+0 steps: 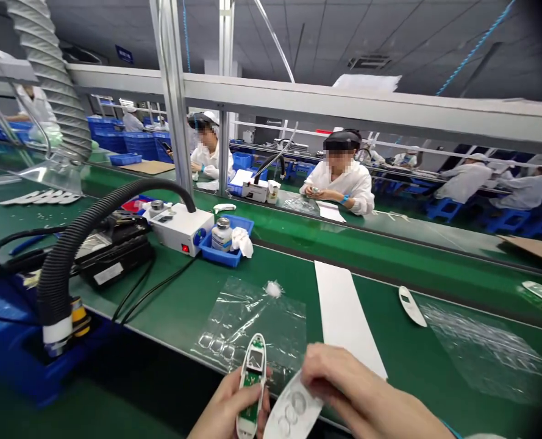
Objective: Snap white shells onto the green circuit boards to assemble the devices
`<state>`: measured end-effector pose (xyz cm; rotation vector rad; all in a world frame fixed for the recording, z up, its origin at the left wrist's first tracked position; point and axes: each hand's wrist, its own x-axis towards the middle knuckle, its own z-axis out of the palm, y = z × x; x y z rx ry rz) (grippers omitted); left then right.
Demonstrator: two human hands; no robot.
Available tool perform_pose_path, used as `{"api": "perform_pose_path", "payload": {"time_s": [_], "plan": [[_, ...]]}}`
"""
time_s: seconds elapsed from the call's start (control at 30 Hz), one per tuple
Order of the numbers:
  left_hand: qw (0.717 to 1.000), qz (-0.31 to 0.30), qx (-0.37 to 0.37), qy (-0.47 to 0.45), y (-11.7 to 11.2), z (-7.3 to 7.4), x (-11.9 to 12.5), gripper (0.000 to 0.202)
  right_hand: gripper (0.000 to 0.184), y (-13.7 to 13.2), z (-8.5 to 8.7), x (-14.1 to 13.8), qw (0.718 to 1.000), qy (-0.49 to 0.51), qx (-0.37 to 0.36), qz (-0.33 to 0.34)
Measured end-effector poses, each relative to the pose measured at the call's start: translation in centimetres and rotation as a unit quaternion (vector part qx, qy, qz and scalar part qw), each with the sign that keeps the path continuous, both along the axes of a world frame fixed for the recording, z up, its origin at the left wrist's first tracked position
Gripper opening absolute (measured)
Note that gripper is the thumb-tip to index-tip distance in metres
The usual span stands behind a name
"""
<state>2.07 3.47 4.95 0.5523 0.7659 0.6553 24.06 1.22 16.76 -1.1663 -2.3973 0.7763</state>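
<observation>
My left hand [222, 408] is closed round a white device shell [252, 384] with a green circuit board showing inside it, held upright at the bottom of the view. Just to its right, my right hand [344, 390] pinches a white oval cover piece [293, 411] with round button outlines. The two parts sit side by side, nearly touching, above the near edge of the green bench [174, 305]. A clear plastic bag [252, 323] lies flat on the bench just beyond my hands.
A white paper strip [344, 317] and another white cover [411, 306] lie to the right. A black ribbed hose [69, 250], a white box unit [181, 227] and a blue tray with a bottle [225, 241] stand left. Workers in white sit across the belt.
</observation>
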Motion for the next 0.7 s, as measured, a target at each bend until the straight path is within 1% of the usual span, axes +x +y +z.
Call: {"api": "perform_pose_path", "payload": {"time_s": [0.03,0.1,0.2,0.3,0.4,0.47,0.57,0.63,0.7], "plan": [[1.000,-0.013,0.016,0.002,-0.2,-0.1,-0.2,0.039,0.017,0.1,-0.2,-0.6,0.999,-0.014,-0.036,0.010],[0.997,-0.035,0.068,0.004,-0.5,-0.4,-0.5,0.045,0.017,0.5,-0.8,-1.6,0.996,-0.028,-0.079,0.032],[0.991,-0.036,0.129,-0.020,-1.1,-0.4,-0.6,0.058,0.016,1.4,-2.0,-2.6,0.995,-0.017,-0.093,0.032],[0.991,-0.024,0.133,-0.022,-1.4,0.0,-0.4,0.066,0.015,1.9,-3.3,-3.2,0.996,0.020,-0.086,0.015],[0.986,0.001,0.160,0.044,-1.7,0.4,-0.4,0.057,0.016,1.9,-4.4,-4.1,0.997,0.065,-0.030,-0.002],[0.976,0.017,0.189,0.108,-1.7,0.5,-0.4,0.048,0.017,2.0,-4.9,-4.9,0.996,0.084,0.003,-0.041],[0.956,0.025,0.227,0.184,-1.6,0.5,-0.5,0.046,0.012,2.4,-5.5,-6.0,0.990,0.102,-0.003,-0.097],[0.944,0.025,0.250,0.212,-1.4,0.4,-0.4,0.045,0.009,2.7,-5.8,-6.5,0.988,0.113,-0.015,-0.107],[0.935,0.023,0.267,0.234,-1.3,0.3,-0.4,0.045,0.013,2.6,-6.1,-7.1,0.987,0.117,-0.014,-0.108]]}}
